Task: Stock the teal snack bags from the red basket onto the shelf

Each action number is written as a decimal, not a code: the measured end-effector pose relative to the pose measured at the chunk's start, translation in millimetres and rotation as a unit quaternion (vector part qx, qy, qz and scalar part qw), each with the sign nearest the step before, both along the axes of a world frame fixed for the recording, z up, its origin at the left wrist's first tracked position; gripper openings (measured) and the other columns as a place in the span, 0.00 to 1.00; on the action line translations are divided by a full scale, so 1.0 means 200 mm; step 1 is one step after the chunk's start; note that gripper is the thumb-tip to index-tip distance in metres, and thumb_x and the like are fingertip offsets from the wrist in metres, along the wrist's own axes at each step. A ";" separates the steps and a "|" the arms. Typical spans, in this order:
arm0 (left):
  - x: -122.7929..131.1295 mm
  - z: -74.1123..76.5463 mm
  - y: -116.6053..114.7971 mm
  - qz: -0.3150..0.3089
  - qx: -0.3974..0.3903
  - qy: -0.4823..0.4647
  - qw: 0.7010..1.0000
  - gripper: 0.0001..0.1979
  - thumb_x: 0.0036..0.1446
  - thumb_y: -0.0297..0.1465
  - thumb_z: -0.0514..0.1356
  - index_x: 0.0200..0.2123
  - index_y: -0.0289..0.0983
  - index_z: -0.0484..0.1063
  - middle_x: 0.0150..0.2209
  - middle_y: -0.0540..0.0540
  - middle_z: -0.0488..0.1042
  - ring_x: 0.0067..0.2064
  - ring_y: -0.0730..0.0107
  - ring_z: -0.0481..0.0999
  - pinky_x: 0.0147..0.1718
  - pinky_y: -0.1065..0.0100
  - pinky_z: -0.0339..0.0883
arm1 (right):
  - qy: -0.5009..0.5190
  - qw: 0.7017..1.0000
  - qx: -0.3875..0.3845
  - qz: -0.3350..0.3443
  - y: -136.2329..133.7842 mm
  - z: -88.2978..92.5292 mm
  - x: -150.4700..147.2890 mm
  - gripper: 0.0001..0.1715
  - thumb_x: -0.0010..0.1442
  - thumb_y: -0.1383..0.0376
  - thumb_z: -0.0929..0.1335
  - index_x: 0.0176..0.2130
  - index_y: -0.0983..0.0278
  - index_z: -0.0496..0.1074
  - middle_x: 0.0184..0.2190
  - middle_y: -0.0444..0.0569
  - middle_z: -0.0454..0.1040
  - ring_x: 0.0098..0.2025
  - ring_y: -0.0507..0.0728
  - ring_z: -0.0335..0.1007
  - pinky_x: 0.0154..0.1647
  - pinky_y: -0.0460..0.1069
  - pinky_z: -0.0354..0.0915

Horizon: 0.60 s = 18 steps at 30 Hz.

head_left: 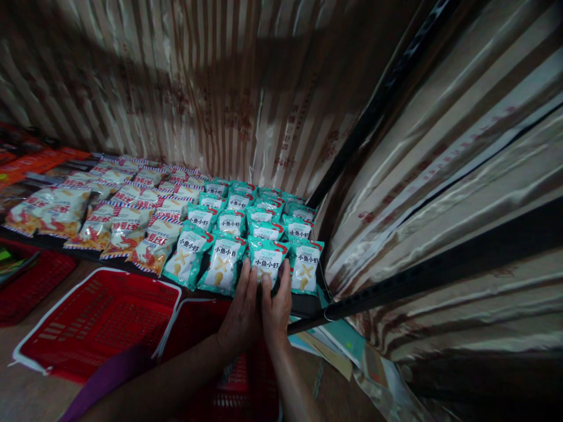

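A teal-and-white snack bag (268, 258) with a red corner stands tilted at the front of the shelf. My left hand (243, 310) is closed against its lower left side, and my right hand (277, 302) grips the lower right, thumb in front. Fingers partly cover the bag's bottom. On its left leans a matching snack bag (222, 264); another matching bag (307, 266) is at its right. Several more teal bags (237, 202) fill the rows behind.
White-and-orange snack bags (127, 228) cover the shelf to the left. Below the shelf edge stand a red basket (105, 316) and a second red basket (202, 310) under my arms. A dark metal post (352, 146) and brown striped sheeting (246, 88) bound the shelf; flattened cardboard (325, 351) lies at lower right.
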<state>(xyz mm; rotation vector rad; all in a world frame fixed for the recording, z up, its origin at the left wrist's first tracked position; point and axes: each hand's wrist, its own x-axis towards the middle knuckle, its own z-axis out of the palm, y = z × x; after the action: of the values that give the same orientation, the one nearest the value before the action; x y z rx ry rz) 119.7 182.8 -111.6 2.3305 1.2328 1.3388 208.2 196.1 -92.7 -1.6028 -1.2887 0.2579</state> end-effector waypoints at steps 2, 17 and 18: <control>0.00 0.00 0.00 -0.003 0.001 -0.009 1.000 0.32 0.61 0.22 0.42 0.64 0.33 0.27 0.66 0.30 0.31 0.66 0.50 0.36 0.57 0.47 0.55 | -0.012 1.000 0.014 -0.002 0.00 0.00 0.00 0.36 0.61 0.52 0.58 0.62 0.68 0.49 0.62 0.61 0.54 0.62 0.62 0.52 0.59 0.61 0.53; -0.08 0.04 -0.02 -0.082 0.043 -0.038 0.995 0.31 0.60 0.24 0.46 0.64 0.34 0.36 0.65 0.30 0.38 0.66 0.50 0.41 0.58 0.45 0.54 | -0.144 0.981 0.132 0.021 -0.08 0.03 0.00 0.26 0.62 0.63 0.59 0.59 0.65 0.55 0.57 0.60 0.62 0.60 0.59 0.55 0.58 0.60 0.57; -0.09 0.04 -0.03 -0.097 0.050 -0.039 0.993 0.30 0.60 0.24 0.47 0.64 0.35 0.36 0.65 0.30 0.40 0.66 0.52 0.42 0.58 0.46 0.54 | -0.151 0.979 0.135 0.033 -0.10 0.03 0.00 0.25 0.63 0.64 0.59 0.59 0.64 0.55 0.57 0.59 0.62 0.60 0.59 0.56 0.57 0.60 0.58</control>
<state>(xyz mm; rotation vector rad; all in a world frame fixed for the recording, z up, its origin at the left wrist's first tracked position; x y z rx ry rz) 101.9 177.5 -102.8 2.3678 0.9119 1.4380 208.1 176.4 -86.4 -1.4035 -1.5371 -0.1235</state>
